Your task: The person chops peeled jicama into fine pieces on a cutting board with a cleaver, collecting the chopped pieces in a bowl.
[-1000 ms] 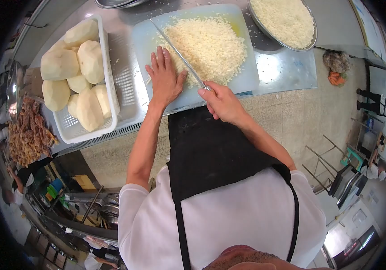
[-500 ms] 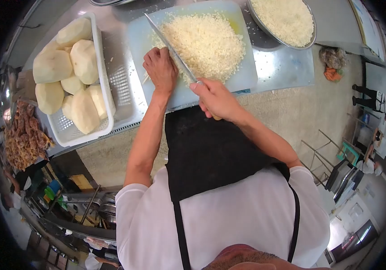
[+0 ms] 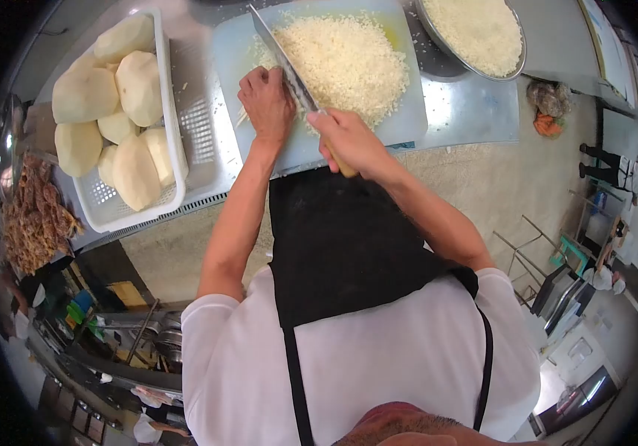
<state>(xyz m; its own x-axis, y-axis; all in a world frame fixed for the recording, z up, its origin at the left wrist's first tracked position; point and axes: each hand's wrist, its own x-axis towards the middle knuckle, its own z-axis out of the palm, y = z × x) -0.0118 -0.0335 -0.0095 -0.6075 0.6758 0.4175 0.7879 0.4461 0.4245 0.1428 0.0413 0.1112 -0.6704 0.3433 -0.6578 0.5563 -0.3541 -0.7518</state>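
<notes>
My right hand [image 3: 352, 141] grips a long kitchen knife [image 3: 280, 58] by its wooden handle, with the blade angled up and left across the cutting board [image 3: 406, 119]. Close against the blade's left side, my left hand [image 3: 266, 105] has its fingers curled down on the board. Thin pale vegetable strips [image 3: 242, 116] poke out beside that hand; the rest of them is hidden under the fingers. A wide heap of finely chopped white vegetable [image 3: 345, 63] covers the middle of the board, to the right of the knife.
A white plastic basket [image 3: 174, 160] at left holds several large peeled root vegetables [image 3: 85, 95]. At upper right sits a metal bowl [image 3: 449, 53] filled with chopped white bits. Browned pieces of food [image 3: 36, 215] lie at far left. Another person [image 3: 622, 167] stands at far right.
The knife and my right hand have shifted slightly up and left, the blade now steeper and nearer my left fingers. My left hand stays almost in place. The view has shifted slightly.
</notes>
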